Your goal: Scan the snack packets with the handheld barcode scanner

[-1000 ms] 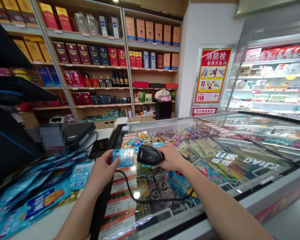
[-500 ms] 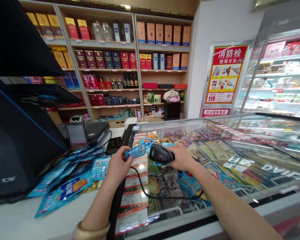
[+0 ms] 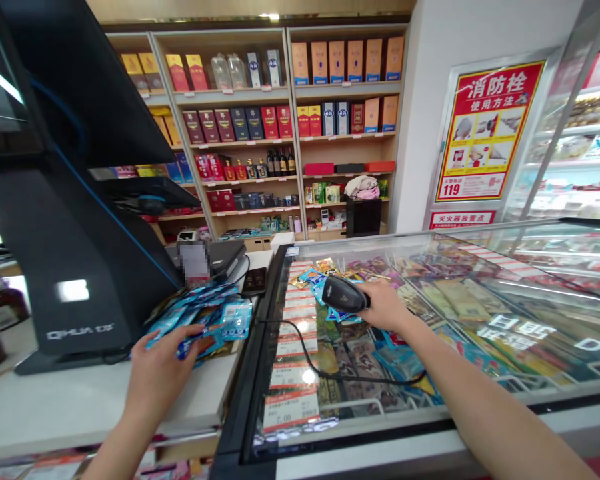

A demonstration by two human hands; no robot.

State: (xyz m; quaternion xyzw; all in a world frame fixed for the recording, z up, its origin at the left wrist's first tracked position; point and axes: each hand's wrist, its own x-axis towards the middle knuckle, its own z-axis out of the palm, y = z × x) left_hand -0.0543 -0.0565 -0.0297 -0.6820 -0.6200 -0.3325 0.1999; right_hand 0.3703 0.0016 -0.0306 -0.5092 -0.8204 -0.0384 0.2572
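Note:
My right hand (image 3: 385, 303) grips a black handheld barcode scanner (image 3: 344, 295) above the glass freezer top, its head pointing left. Several blue and gold snack packets (image 3: 313, 275) lie on the glass behind and under the scanner. Over on the white counter, my left hand (image 3: 163, 363) reaches into a loose pile of shiny blue snack packets (image 3: 237, 319). Its thumb and fingers close around a blue packet (image 3: 211, 341) at the front of the pile, partly covered by the hand.
A black register stand (image 3: 95, 280) rises behind the pile at left. The scanner's cable (image 3: 340, 377) loops across the freezer glass (image 3: 405, 413). A dark phone-like device (image 3: 254, 282) lies by the freezer's edge. Shelves of boxed bottles (image 3: 240, 125) line the back wall.
My left hand has moved left and down, from a blue packet before the scanner to the pile on the counter. The scanner stays in my right hand. The view has turned left.

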